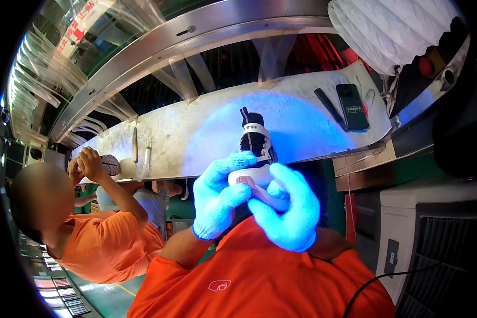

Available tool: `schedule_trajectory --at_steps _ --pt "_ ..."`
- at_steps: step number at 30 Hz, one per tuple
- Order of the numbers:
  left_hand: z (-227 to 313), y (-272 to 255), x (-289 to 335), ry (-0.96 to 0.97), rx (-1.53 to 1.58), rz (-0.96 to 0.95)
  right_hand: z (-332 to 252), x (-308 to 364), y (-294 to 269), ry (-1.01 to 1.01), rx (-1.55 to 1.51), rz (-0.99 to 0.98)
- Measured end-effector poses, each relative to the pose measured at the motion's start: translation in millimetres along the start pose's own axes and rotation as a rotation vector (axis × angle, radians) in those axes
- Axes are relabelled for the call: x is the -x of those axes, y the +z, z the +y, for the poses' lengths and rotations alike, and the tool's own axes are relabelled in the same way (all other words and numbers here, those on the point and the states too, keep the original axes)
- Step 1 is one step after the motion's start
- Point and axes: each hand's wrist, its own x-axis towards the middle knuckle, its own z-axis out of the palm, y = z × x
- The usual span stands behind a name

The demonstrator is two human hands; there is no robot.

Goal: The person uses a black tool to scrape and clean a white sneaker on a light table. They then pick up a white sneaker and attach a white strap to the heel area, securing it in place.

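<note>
A black and white sneaker [253, 139] is held in front of me at the table's near edge, its heel and pull tab pointing away. Blue light falls over it and over my white knitted gloves. My left hand [217, 199] grips the left side of the toe end, fingers curled onto the upper and thumb against the pinkish sole part. On the other side, my right hand [289, 212] is wrapped around the toe and sole edge. The fingertips partly cover the front of the shoe.
On the pale worktable [169, 143] lie a dark phone [352, 107] and a black bar-shaped object [330, 109] at right, and a slim pen-like tool [135, 146] at left. A co-worker in orange [111, 244] handles another shoe [110, 165]. A metal rail [191, 32] runs behind.
</note>
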Motion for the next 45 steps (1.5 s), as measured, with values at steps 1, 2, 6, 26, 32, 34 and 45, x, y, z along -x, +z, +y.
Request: schedule_trajectory --at_steps 1,2,6,26,32,34,45 --pt "1.7 1.2 -0.1 -0.01 0.005 0.016 -10.5 -0.3 -1.9 0.016 0.066 -0.022" --pt "2.9 1.7 -0.6 -0.019 0.011 0.033 -9.3 2.6 -2.9 0.032 0.046 -0.042" --pt "4.5 -2.3 1.3 -0.006 0.0 0.021 2.0 7.5 -1.9 0.105 -0.044 -0.049" --pt "-2.0 -2.5 0.1 0.21 -0.277 -0.003 7.4 13.8 6.8 0.024 0.048 0.022" --pt "-4.7 -0.5 -4.0 0.276 -0.308 -0.005 18.8 10.5 10.9 0.029 0.046 0.074" --pt "-7.2 -1.1 -3.9 0.31 -0.33 -0.015 18.5 8.3 6.8 0.013 0.06 0.055" --pt "5.6 -20.2 -24.3 0.295 -0.487 -0.235 33.7 3.5 -6.3 -0.083 0.034 -0.023"
